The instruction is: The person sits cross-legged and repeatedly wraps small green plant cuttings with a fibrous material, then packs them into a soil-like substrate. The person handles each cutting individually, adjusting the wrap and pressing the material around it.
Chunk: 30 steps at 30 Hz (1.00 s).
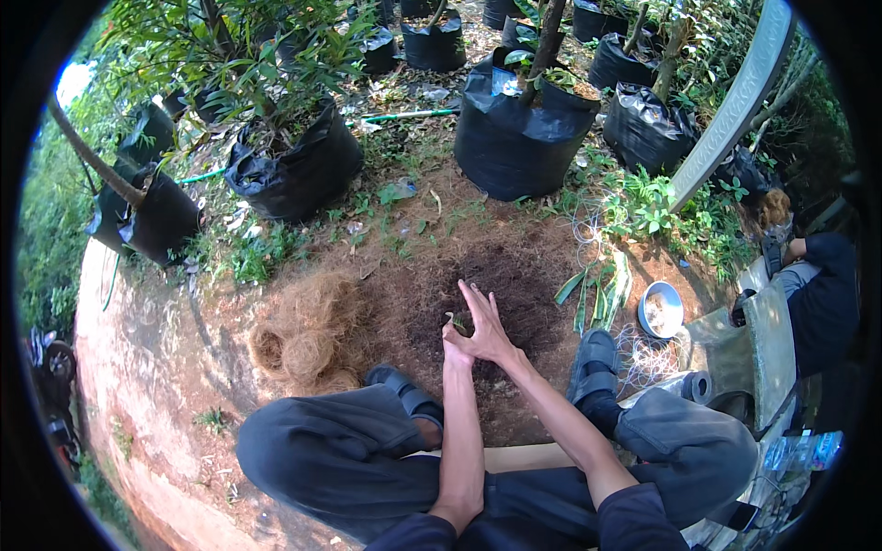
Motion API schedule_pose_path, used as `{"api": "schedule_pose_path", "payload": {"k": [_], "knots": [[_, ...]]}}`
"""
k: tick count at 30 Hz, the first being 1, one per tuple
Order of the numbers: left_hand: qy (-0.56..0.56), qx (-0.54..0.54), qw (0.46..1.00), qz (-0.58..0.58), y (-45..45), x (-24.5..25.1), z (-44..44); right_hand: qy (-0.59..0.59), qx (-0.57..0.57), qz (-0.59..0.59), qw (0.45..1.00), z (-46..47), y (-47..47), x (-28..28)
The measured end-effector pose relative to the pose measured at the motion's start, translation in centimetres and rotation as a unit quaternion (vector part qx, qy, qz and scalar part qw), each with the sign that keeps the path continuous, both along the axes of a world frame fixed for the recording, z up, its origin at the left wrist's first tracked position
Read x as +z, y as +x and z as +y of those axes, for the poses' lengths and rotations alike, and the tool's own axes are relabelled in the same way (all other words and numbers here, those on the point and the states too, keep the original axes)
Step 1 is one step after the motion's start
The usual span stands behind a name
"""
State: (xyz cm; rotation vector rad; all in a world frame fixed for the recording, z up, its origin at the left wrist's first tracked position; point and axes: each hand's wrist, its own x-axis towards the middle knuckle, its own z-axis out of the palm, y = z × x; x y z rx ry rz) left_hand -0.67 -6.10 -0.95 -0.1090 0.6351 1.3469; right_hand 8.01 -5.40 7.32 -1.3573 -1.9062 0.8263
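Note:
My right hand is held over a patch of dark soil, its fingers stretched out and slightly spread. Its heel and thumb meet my left hand, which is mostly hidden behind it. A small green plant piece with a pale tip shows in the gap between the two hands; whether either hand grips it or something else cannot be seen. Left of the soil lies a heap of brown coconut fibre, with a hollow nest-like piece at its side.
Black planting bags with trees stand ahead. To the right are cut green leaves, a bowl, tangled string and a plastic bottle. Another person sits at the far right. A patterned post leans across the upper right.

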Motion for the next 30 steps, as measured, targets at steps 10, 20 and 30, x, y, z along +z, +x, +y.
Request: {"api": "schedule_pose_path", "payload": {"k": [10, 20, 30], "knots": [[-0.070, -0.005, 0.997, -0.017, -1.1, 0.8, 0.1, 0.019, 0.029, -0.079, 0.996, -0.3, -0.7, -0.4], [-0.011, -0.038, 0.999, -0.015, -0.5, 2.8, 0.2, 0.084, 0.006, -0.022, 0.996, 0.4, -0.6, 1.4], [-0.053, -0.049, 0.997, -0.026, 0.6, 0.1, -0.2, 0.056, 0.026, -0.064, 0.996, 0.7, 0.0, 0.4]]}}
